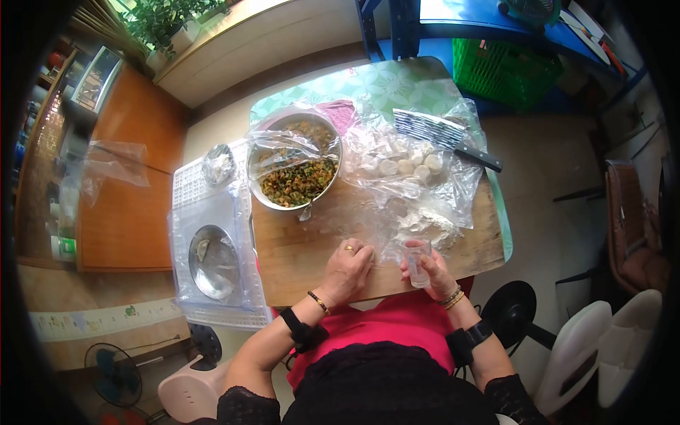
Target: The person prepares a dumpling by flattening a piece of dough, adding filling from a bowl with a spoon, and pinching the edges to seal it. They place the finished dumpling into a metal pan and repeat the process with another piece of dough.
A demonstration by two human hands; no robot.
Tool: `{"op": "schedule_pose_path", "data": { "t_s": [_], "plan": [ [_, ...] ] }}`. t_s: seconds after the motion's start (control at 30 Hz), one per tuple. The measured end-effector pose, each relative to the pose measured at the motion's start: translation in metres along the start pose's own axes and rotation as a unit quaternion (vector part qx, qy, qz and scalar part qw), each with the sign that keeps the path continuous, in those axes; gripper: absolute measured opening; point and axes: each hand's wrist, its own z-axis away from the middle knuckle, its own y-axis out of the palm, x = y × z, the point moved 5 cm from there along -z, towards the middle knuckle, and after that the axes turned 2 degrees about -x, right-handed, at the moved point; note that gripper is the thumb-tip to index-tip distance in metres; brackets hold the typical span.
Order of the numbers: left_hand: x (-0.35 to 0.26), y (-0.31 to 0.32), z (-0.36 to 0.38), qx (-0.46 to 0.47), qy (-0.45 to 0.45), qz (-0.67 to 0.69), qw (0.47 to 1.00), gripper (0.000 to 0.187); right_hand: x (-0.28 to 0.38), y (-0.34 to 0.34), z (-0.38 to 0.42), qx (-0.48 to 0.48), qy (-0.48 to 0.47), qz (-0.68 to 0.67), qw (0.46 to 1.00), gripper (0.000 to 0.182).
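My right hand (433,273) is wrapped round a small clear cup (418,261) near the front edge of the wooden board (297,248). Just to its left, my left hand (347,269) rests on the board with its fingers curled together; whatever may be under them is hidden. Loose white flour (423,225) lies beyond the cup. Behind that, several round pale dough pieces (405,167) sit under and among clear plastic film. A metal bowl (338,166) of chopped green and orange filling (297,180) stands at the back left, partly covered with plastic.
A knife with a black handle (478,158) lies at the back right on the plastic. Left of the board, a white crate (185,191) carries a round metal plate (202,273) with a pale folded piece and a small plastic-covered bowl (219,164). A pink cloth (340,113) lies behind the bowl.
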Motion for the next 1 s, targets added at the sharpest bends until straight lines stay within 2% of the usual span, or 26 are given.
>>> {"op": "schedule_pose_path", "data": {
  "t_s": [0.07,0.1,0.17,0.2,0.27,0.37,0.5,0.57,0.6,0.67,0.7,0.77,0.8,0.87,0.9,0.97,1.0],
  "plan": [
    [-0.009,-0.011,-0.002,-0.086,0.086,-0.007,0.993,0.048,-0.001,-0.001,0.0,-0.006,-0.008,0.007,1.0,0.062],
    [-0.014,-0.014,-0.001,-0.087,0.086,-0.01,0.992,0.048,0.0,-0.002,0.0,-0.003,-0.009,0.006,1.0,0.062],
    [-0.01,-0.025,0.001,-0.104,-0.062,0.012,0.993,0.039,-0.001,-0.001,-0.001,0.004,-0.018,0.006,1.0,0.061],
    [-0.011,-0.026,0.002,-0.104,-0.059,0.008,0.993,0.039,-0.002,0.0,-0.002,0.007,-0.022,0.004,1.0,0.061],
    [-0.004,-0.009,0.002,-0.003,-0.11,-0.025,0.994,0.032,-0.001,0.0,-0.001,0.003,-0.026,0.004,1.0,0.061],
    [0.004,0.007,0.003,-0.057,-0.061,-0.029,0.996,0.042,-0.003,-0.002,-0.002,-0.013,-0.031,0.026,0.999,0.06],
    [-0.004,-0.009,-0.001,-0.129,0.004,0.013,0.992,0.042,-0.004,0.001,-0.001,-0.013,-0.048,0.033,0.998,0.056],
    [-0.005,-0.02,-0.002,-0.131,-0.05,0.016,0.99,0.033,-0.003,0.002,-0.001,-0.017,-0.061,0.067,0.996,0.05],
    [-0.006,-0.022,-0.003,-0.134,-0.045,0.015,0.99,0.033,-0.003,0.002,-0.002,-0.017,-0.066,0.069,0.995,0.05],
    [0.006,-0.005,-0.003,-0.018,-0.126,-0.012,0.992,0.039,-0.006,-0.001,-0.003,-0.036,-0.058,0.085,0.994,0.048],
    [0.012,0.001,-0.002,-0.02,-0.123,-0.01,0.992,0.039,-0.005,-0.001,-0.003,-0.038,-0.061,0.088,0.994,0.048],
    [0.017,0.011,-0.001,-0.052,-0.049,-0.008,0.997,0.041,-0.006,-0.001,-0.003,-0.044,-0.056,0.1,0.992,0.047],
    [0.015,0.006,-0.001,-0.053,-0.049,-0.006,0.997,0.041,-0.006,-0.001,-0.003,-0.044,-0.055,0.102,0.992,0.047],
    [0.006,-0.01,0.002,-0.113,0.024,0.016,0.993,0.035,-0.007,-0.001,-0.003,-0.044,-0.053,0.106,0.992,0.048],
    [0.002,-0.015,0.003,-0.114,0.022,0.017,0.993,0.035,-0.007,0.001,-0.004,-0.044,-0.052,0.107,0.992,0.048],
    [0.001,-0.017,0.004,-0.1,-0.055,0.005,0.993,0.028,-0.005,0.001,-0.003,-0.047,-0.046,0.102,0.993,0.047],
    [0.005,-0.012,0.003,-0.098,-0.056,0.009,0.994,0.028,-0.006,0.0,-0.003,-0.051,-0.044,0.104,0.992,0.047]
  ]
}}
